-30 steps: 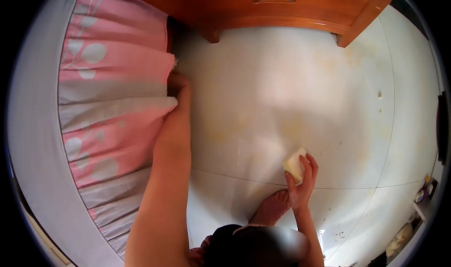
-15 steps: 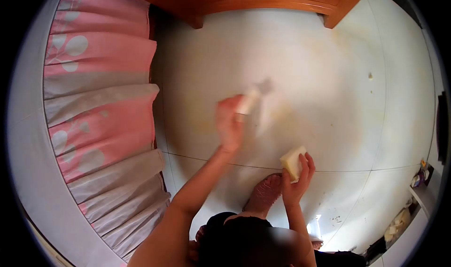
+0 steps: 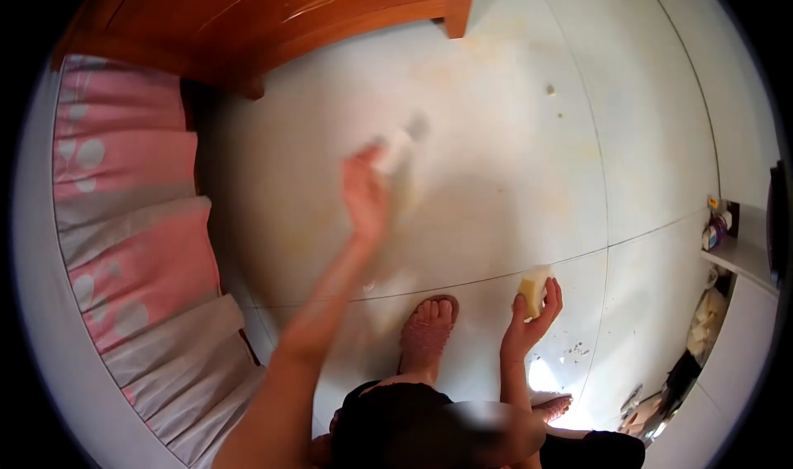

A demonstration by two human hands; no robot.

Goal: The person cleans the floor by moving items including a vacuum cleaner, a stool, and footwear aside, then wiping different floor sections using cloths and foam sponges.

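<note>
My left hand (image 3: pixel 363 196) is out over the pale floor, closed around a whitish object (image 3: pixel 395 153). That object is smeared by motion, and its kind cannot be made out; a dark grey patch shows just beyond its far end. Lower and to the right, my right hand (image 3: pixel 530 324) grips a sponge (image 3: pixel 533 294), yellow on one side and whitish on the other, between thumb and fingers. The sponge is held over the floor near a tile joint. Faint yellowish stains show on the floor (image 3: pixel 462 213) around the hands.
Wooden furniture (image 3: pixel 347 23) with legs stands at the top. A pink and grey curtain (image 3: pixel 165 246) hangs along the left. My sandalled foot (image 3: pixel 429 329) is between my arms. Small bits (image 3: pixel 551 90) lie on the floor. A shelf (image 3: pixel 739 258) with items lines the right.
The view has turned and shifted, so the furniture and curtain sit further left. Both hands keep hold of their objects; the sponge is tilted differently.
</note>
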